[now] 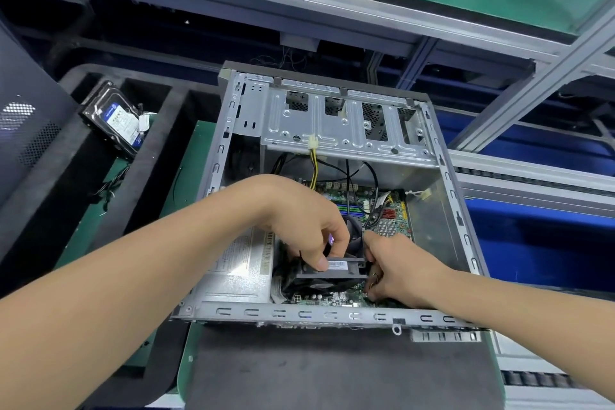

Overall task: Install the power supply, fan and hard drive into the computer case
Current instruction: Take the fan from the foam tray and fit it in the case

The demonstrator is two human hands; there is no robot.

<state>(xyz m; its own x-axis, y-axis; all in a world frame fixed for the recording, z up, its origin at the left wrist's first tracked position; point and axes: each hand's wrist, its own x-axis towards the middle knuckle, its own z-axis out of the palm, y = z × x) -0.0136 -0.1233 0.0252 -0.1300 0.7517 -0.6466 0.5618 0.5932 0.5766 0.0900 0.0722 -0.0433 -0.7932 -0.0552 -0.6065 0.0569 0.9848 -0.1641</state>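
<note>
inside the computer case (332,314), over the motherboard (389,226), sits the black fan (336,271). left hand (309,220) pinches its left side, right hand (399,263) grips its right edge. power supply (239,263) fills the case's near-left corner, hard drive (114,116) lies outside, off the case's far left.

The fan (332,271) held between the fingers (322,262) is matt black plastic, with a small white paper label on its side. Just beyond the fingers the circuit board (392,230) is green with a slight sheen. Left of them the power supply (239,263) is bare silvery metal, bright with glare, bearing paper stickers. The computer case (332,314) around them is dull grey sheet metal, smooth and stamped with slots. Far left of the fingers the hard drive (113,116) has a shiny metal body and a glossy label, lying in matt black foam (179,103). Nearer than the fingers a dark matt mat (299,373) covers the smooth green surface (196,156).
</note>
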